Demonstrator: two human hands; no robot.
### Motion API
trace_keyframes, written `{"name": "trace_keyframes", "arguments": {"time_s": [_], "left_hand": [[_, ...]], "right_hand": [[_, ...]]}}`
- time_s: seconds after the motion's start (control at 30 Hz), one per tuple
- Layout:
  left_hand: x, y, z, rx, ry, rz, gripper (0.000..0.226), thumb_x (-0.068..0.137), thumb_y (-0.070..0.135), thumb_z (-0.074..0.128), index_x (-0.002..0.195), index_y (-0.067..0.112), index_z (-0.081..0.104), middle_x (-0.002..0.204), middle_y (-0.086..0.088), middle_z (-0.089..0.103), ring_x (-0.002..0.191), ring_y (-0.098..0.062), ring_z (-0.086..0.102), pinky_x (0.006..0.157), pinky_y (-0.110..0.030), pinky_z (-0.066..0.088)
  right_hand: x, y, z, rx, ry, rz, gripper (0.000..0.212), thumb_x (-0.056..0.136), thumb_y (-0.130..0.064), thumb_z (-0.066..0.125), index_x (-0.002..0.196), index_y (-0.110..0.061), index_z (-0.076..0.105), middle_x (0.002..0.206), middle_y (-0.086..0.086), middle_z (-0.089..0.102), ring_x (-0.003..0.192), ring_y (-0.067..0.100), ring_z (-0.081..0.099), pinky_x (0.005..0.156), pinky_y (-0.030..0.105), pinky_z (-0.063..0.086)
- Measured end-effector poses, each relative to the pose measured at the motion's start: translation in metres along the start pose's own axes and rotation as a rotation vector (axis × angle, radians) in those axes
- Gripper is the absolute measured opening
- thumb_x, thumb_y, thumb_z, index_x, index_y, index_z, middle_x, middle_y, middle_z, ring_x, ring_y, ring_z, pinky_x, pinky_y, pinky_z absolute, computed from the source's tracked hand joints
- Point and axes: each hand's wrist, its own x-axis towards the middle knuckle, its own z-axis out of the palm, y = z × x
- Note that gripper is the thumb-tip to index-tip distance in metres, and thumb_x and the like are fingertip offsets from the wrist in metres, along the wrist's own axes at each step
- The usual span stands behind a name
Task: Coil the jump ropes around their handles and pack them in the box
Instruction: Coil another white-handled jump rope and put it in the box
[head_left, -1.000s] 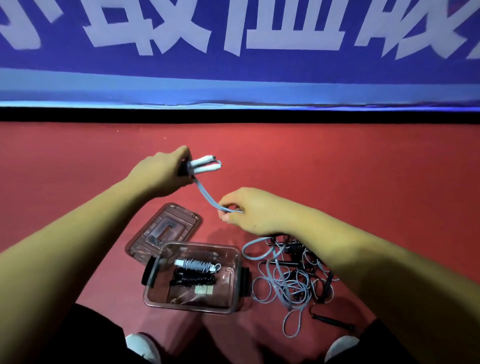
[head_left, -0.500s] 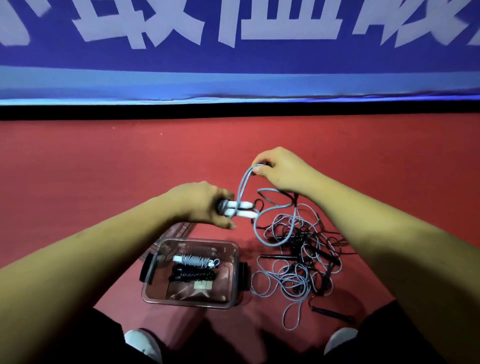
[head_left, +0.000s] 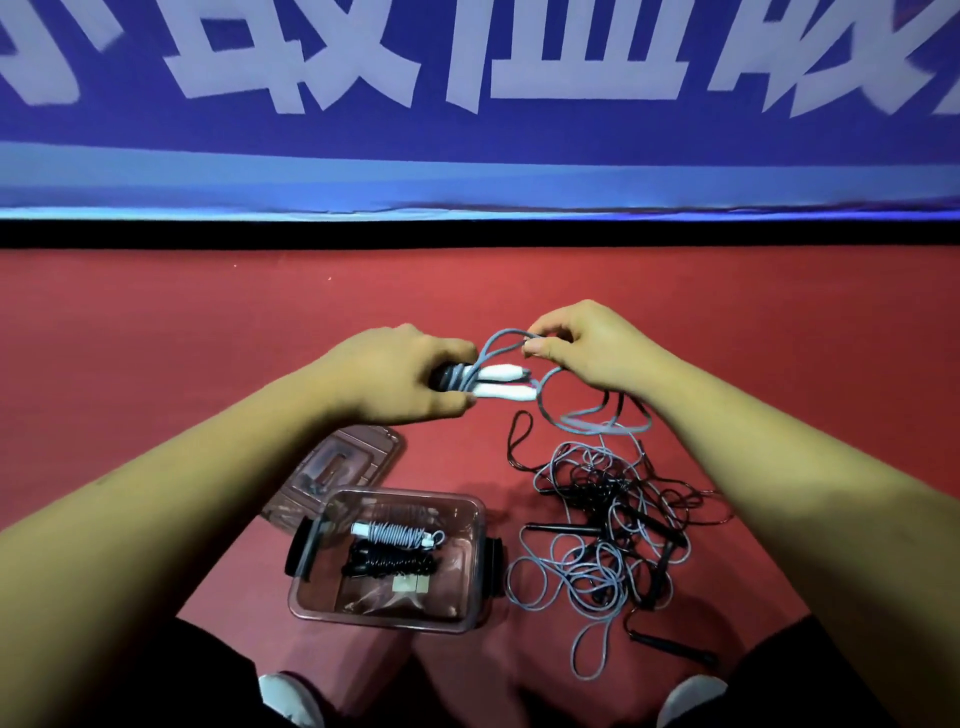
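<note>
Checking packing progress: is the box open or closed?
Open. Its lid lies on the floor beside the box, with two coiled ropes inside.

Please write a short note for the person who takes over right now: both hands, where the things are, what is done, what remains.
Left hand grips the two white handles together. Right hand pinches the grey rope, looped above them.
Done: the open box holds a coiled grey rope and a coiled black rope; lid lies behind it.
Left: finish this coil, pack it, then coil the tangled pile right of the box.
</note>
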Motion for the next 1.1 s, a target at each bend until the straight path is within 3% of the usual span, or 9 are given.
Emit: {"name": "trace_keyframes", "arguments": {"time_s": [0.1,0.2,0.3,0.37,0.53,0.73,0.87,0.93,1.1], "left_hand": [[-0.006,-0.01,-0.014,0.044,-0.021,-0.035,0.017,0.084,0.051,0.062,0.088,0.04,0.05,0.061,0.01,0.053,0.063,-0.019,0.053,0.061,-0.03,0.039],[-0.008,-0.011,-0.019,-0.441,0.068,0.027,0.019,0.082,0.042,0.066,0.092,0.029,0.056,0.068,0.0,0.062,0.056,-0.02,0.058,0.056,-0.031,0.048],[-0.008,-0.005,-0.022,-0.86,0.124,0.041,0.045,0.089,0.022,0.07,0.129,0.03,0.05,0.077,-0.02,0.063,0.055,-0.027,0.053,0.052,-0.035,0.046],[-0.007,-0.001,-0.022,-0.961,0.124,0.011,0.051,0.094,0.012,0.064,0.137,0.036,0.05,0.079,-0.023,0.061,0.056,-0.027,0.05,0.05,-0.03,0.04],[-0.001,-0.001,-0.023,-1.05,0.262,-0.191,0.01,0.094,0.014,0.06,0.105,0.011,0.06,0.076,-0.018,0.062,0.053,-0.026,0.05,0.045,-0.024,0.032],[0.006,-0.028,-0.021,-0.796,0.396,-0.386,0.025,0.086,0.019,0.074,0.094,0.015,0.05,0.062,-0.002,0.064,0.04,-0.013,0.052,0.038,-0.018,0.034],[0.01,-0.056,-0.009,-0.287,0.363,-0.445,0.029,0.082,0.028,0.074,0.097,0.022,0.05,0.089,-0.01,0.068,0.072,-0.031,0.066,0.063,-0.037,0.05],[0.012,-0.061,-0.001,-0.052,0.332,-0.487,0.028,0.084,0.026,0.068,0.104,0.023,0.048,0.097,-0.014,0.066,0.08,-0.038,0.06,0.065,-0.038,0.043],[0.017,-0.052,0.022,0.157,0.14,-0.458,0.024,0.088,0.026,0.056,0.111,0.029,0.05,0.101,-0.013,0.066,0.085,-0.038,0.061,0.067,-0.038,0.046]], "right_hand": [[0.0,-0.004,0.001,-0.016,-0.04,-0.011,0.014,0.094,-0.03,0.063,0.088,-0.024,0.074,0.06,-0.002,0.054,0.053,0.005,0.039,0.054,0.023,0.034],[0.0,-0.014,0.007,0.062,-0.051,-0.041,0.022,0.096,-0.02,0.059,0.079,-0.03,0.069,0.056,-0.005,0.043,0.047,0.006,0.031,0.049,0.023,0.027],[0.002,-0.026,0.02,0.192,-0.053,-0.058,0.017,0.096,-0.017,0.06,0.092,-0.022,0.076,0.058,0.005,0.05,0.052,0.009,0.035,0.053,0.026,0.033],[0.001,-0.033,0.027,0.2,-0.081,-0.057,0.017,0.095,-0.018,0.06,0.098,-0.019,0.076,0.059,0.005,0.053,0.05,0.006,0.04,0.052,0.023,0.036],[-0.002,-0.033,0.032,0.118,-0.12,-0.022,0.024,0.099,-0.025,0.054,0.102,-0.01,0.072,0.059,-0.001,0.051,0.051,0.011,0.042,0.053,0.026,0.035],[-0.007,-0.045,0.032,0.057,-0.164,-0.01,0.026,0.1,-0.027,0.052,0.102,-0.005,0.066,0.071,0.008,0.054,0.062,0.018,0.044,0.062,0.035,0.04],[-0.012,-0.06,0.032,-0.009,-0.215,-0.036,0.021,0.099,-0.026,0.053,0.097,-0.009,0.064,0.069,0.003,0.052,0.06,0.018,0.041,0.058,0.032,0.034],[-0.015,-0.065,0.032,-0.048,-0.212,-0.062,0.02,0.098,-0.026,0.054,0.093,-0.009,0.064,0.066,0.002,0.048,0.06,0.019,0.04,0.058,0.031,0.032],[-0.019,-0.073,0.027,-0.114,-0.136,-0.123,0.026,0.096,-0.026,0.055,0.082,-0.006,0.064,0.061,0.004,0.05,0.057,0.021,0.041,0.053,0.033,0.032]]}}
